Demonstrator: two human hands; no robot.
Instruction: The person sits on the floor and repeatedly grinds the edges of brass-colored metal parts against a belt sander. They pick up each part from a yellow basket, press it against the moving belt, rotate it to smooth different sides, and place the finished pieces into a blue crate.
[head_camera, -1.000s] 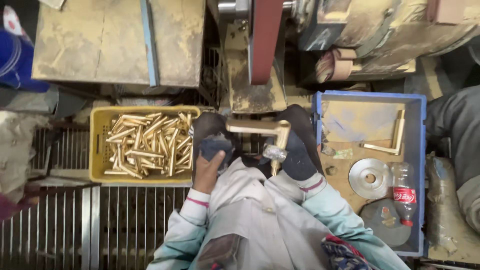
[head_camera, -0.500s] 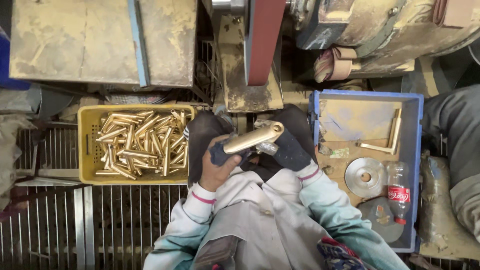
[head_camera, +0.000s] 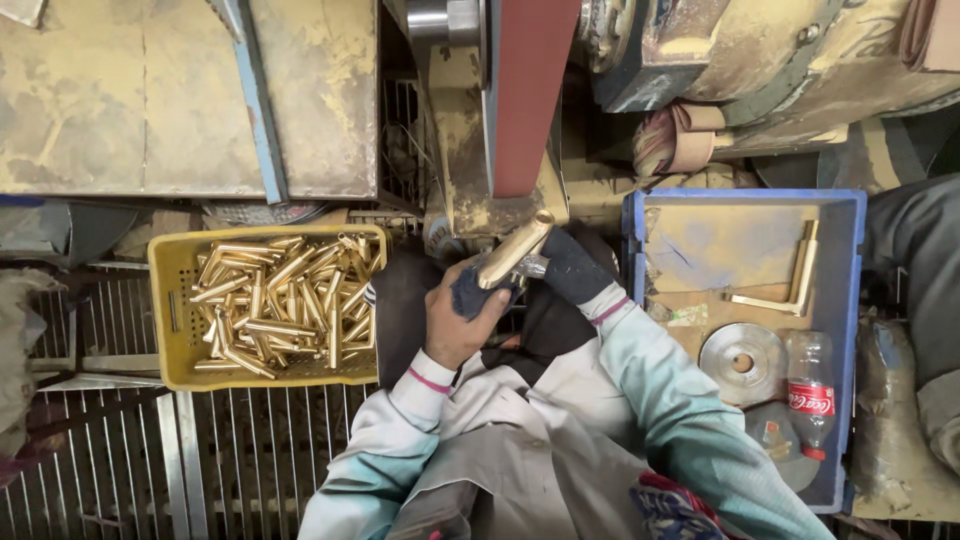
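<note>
Both hands hold one brass handle piece (head_camera: 514, 250) up against the lower end of a red sanding belt (head_camera: 524, 95). My left hand (head_camera: 458, 318) grips the near end of the piece through a dark cloth. My right hand (head_camera: 568, 262), in a dark glove, holds it from the right side. The far tip of the brass piece touches the machine just below the belt. A yellow crate (head_camera: 166, 320) with several similar brass pieces (head_camera: 285, 298) stands to the left of my left hand.
A blue tray (head_camera: 846, 300) on the right holds an L-shaped brass piece (head_camera: 790, 285), a metal disc (head_camera: 742, 362) and a plastic bottle (head_camera: 808, 385). Dusty machine housing fills the top. Metal floor grating (head_camera: 220, 450) lies below. Another person's leg (head_camera: 920, 300) is at the far right.
The brass piece has gone from lying level between my hands to pointing up and forward, its tip now at the belt. Both hands moved forward with it.
</note>
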